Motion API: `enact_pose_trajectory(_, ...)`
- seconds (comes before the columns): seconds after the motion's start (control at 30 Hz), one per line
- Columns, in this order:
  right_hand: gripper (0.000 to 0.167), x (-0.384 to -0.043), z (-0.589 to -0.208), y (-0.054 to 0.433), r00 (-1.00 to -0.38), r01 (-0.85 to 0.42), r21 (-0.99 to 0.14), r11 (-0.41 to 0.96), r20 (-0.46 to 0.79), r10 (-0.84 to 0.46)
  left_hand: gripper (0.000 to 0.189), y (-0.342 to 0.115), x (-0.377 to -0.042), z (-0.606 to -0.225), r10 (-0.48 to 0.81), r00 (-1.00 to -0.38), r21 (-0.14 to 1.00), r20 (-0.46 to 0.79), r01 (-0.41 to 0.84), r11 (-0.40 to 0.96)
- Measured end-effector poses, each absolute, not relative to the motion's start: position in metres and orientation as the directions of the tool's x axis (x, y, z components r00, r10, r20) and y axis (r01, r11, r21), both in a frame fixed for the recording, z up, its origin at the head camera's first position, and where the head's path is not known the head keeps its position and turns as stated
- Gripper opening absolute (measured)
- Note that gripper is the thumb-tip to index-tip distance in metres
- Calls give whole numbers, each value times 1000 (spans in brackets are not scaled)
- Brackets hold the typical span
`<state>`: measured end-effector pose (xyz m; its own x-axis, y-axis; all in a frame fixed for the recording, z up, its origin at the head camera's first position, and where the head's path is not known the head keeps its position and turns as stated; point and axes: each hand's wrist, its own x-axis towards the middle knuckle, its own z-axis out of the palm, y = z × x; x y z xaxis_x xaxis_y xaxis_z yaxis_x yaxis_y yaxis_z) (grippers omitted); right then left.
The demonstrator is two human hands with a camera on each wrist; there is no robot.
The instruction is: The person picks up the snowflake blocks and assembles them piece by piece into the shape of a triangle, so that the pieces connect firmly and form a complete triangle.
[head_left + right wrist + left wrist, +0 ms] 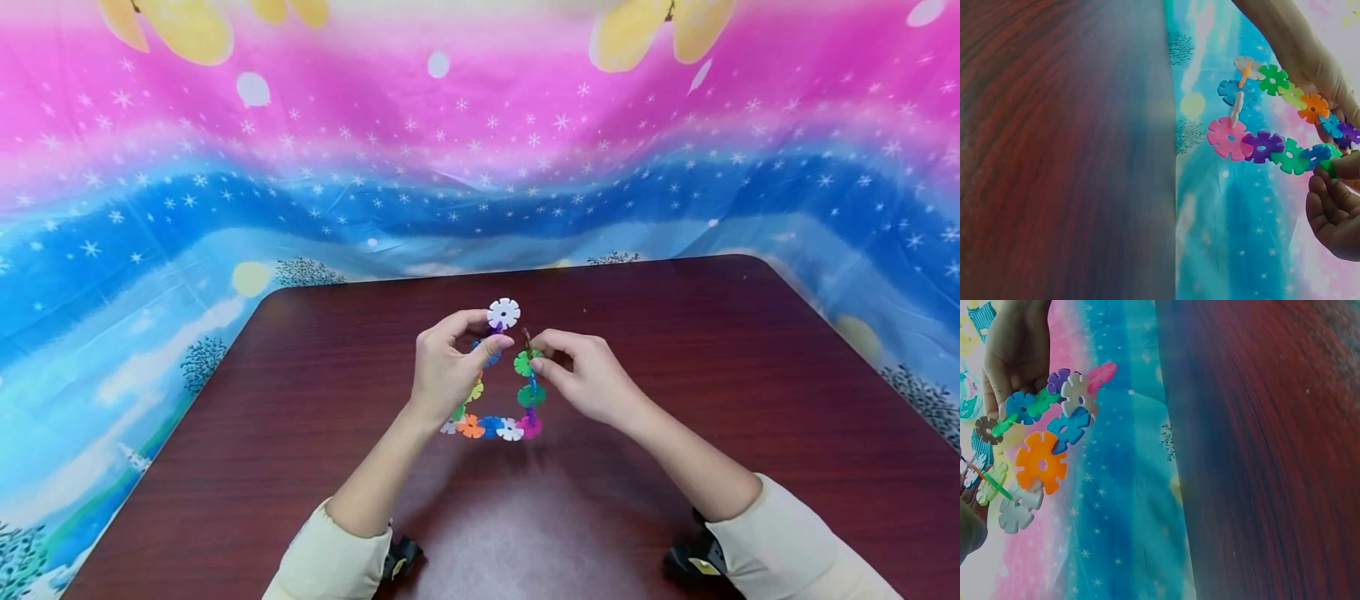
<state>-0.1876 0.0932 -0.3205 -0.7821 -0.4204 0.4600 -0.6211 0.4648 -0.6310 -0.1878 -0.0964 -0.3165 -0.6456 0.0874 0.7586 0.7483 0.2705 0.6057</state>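
Note:
A chain of interlocking plastic snowflake discs, in several colours, hangs in a U shape between my two hands above the table. My left hand [444, 371] grips its left side, thumb and fingers near a purple disc just below the white end disc [503, 313]. At the other end my right hand [587, 377] pinches a light green disc [522, 363], with a brown disc [527, 340] upright above it. An orange disc [1042, 464] and a pink disc [1229, 139] show in the chain's lower part. The two ends are a small gap apart.
The dark red-brown table [315, 367] lies under both hands. Behind and beside it hangs a pink and blue patterned cloth [480, 192]. Black devices [401, 557] sit at the wrists by the pale sleeves [333, 554].

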Motion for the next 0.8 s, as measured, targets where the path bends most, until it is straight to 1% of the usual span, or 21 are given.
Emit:
enact_pose_trajectory(0.4,9,-185,-315,90,-765,-640,-612,465,457,-454,29,-94,-185,-317,152,-639,596,754,762,253)
enact_pose_trajectory(0.5,8,-184,-314,90,-763,-643,-606,468,458,-456,29,-93,-185,-317,169,-637,595,752,767,240)
enact_pose_trajectory(0.6,4,-184,-313,90,-764,-642,-606,470,455,-458,30,-93,-184,-318,189,-634,594,750,771,231)
enact_pose_trajectory(0.67,2,-183,-312,90,-765,-640,-607,471,453,-457,32,-94,-184,-318,199,-632,591,749,773,232)
enact_pose_trajectory(0.8,5,-181,-311,90,-779,-622,-634,460,439,-448,45,-95,-185,-317,220,-618,574,755,784,235)
